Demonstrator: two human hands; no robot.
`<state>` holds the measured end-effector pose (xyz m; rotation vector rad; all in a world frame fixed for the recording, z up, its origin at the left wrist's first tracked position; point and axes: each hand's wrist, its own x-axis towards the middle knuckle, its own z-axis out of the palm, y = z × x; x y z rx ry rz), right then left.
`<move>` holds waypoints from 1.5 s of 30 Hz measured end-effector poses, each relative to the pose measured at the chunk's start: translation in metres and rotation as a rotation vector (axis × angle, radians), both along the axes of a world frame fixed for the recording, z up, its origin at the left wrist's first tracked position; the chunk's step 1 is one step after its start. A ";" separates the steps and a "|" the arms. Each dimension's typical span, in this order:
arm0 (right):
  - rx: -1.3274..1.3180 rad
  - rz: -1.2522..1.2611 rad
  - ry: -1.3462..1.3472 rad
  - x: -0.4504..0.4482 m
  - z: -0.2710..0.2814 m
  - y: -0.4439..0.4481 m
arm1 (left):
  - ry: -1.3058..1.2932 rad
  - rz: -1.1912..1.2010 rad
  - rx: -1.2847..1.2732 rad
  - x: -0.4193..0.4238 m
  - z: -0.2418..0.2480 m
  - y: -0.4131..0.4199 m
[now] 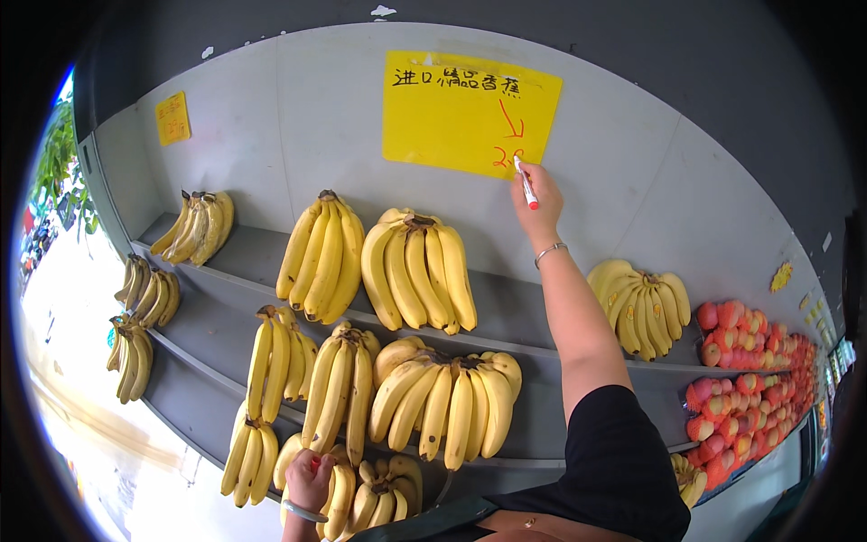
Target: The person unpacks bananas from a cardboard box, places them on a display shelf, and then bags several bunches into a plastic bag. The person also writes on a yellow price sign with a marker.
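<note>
My right hand (543, 203) grips a white marker with a red end (526, 185), its tip against the lower right of a yellow sign (440, 129) on the shelf's back wall. Black writing runs along the sign's top; a red arrow and red figures stand below it on the right. Down at the bottom, my left hand (308, 484) is closed around a small red piece (315, 463), which looks like the marker's cap. Just above that hand hangs a banana bunch (339, 386), and more bananas (339, 501) are partly hidden behind the hand.
Tiered grey shelves (504, 298) carry several banana bunches (420, 271). Apples in red foam nets (745, 406) are stacked at the right. A smaller yellow price card (173, 118) is fixed at the upper left. Past the shelf's left end are bright ground and a leafy plant (57, 156).
</note>
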<state>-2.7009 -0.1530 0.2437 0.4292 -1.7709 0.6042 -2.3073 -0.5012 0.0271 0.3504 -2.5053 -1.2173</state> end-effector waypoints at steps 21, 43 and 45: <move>0.023 -0.040 -0.051 -0.004 -0.010 0.026 | 0.017 0.002 -0.027 -0.001 0.002 0.003; -0.166 0.036 -0.003 0.004 -0.025 0.027 | -0.019 0.002 -0.036 0.001 0.003 0.002; -0.091 0.000 -0.005 0.003 -0.021 0.027 | -0.002 -0.003 -0.050 0.000 0.004 0.001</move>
